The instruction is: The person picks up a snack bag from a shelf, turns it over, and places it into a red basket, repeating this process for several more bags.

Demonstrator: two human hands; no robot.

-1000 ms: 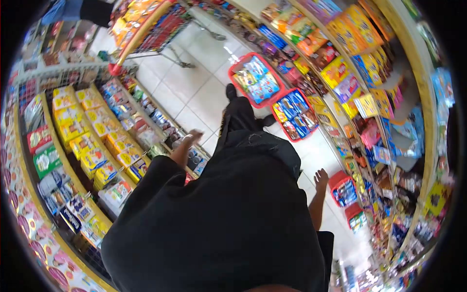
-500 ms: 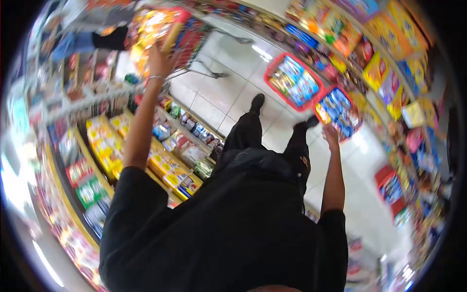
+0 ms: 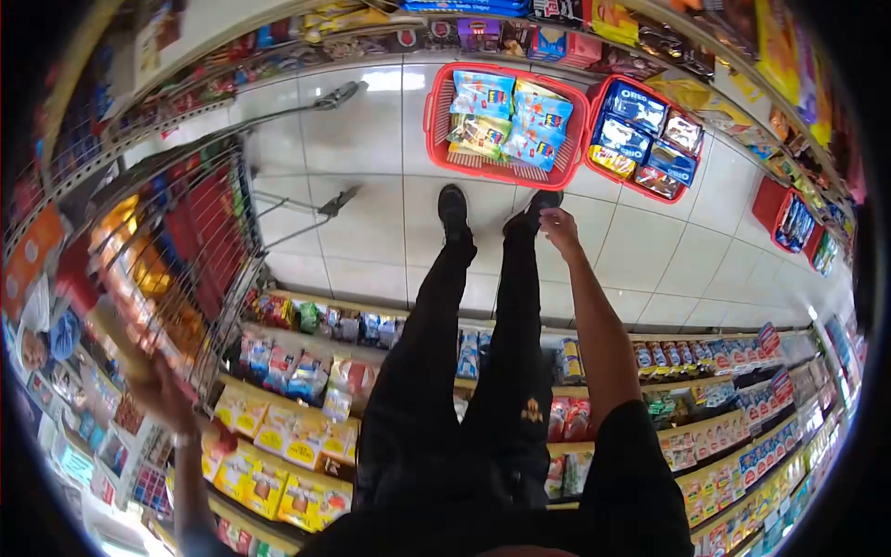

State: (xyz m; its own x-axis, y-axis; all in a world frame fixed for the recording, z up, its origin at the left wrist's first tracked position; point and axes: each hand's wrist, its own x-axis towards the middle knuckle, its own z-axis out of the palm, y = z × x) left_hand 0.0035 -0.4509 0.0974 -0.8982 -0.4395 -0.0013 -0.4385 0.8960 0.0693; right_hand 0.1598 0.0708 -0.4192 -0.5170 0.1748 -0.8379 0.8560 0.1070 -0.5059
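My left hand (image 3: 160,397) is closed around the handle (image 3: 125,348) of a wire shopping cart (image 3: 200,241) at the left; hand and handle are blurred. Orange and yellow packs (image 3: 139,255) lie inside the cart. My right hand (image 3: 560,229) hangs above my shoe with loosely bent fingers, and I see nothing in it. Just beyond it stands a red basket (image 3: 434,125) with blue snack bags (image 3: 543,121). Touching that basket on the right, a second red basket (image 3: 592,165) holds blue Oreo packs (image 3: 636,107) and other packs.
A further red basket (image 3: 768,206) with blue packs stands on the tiled floor (image 3: 362,251) at the right. Shelves of snacks (image 3: 631,32) run along the far side. Tiered shelves with yellow packs (image 3: 269,478) and small packs (image 3: 733,432) line the near side.
My view has turned, so the baskets now appear at the top and the cart at the left. My left hand stays on the cart handle. The right hand's fingers look looser.
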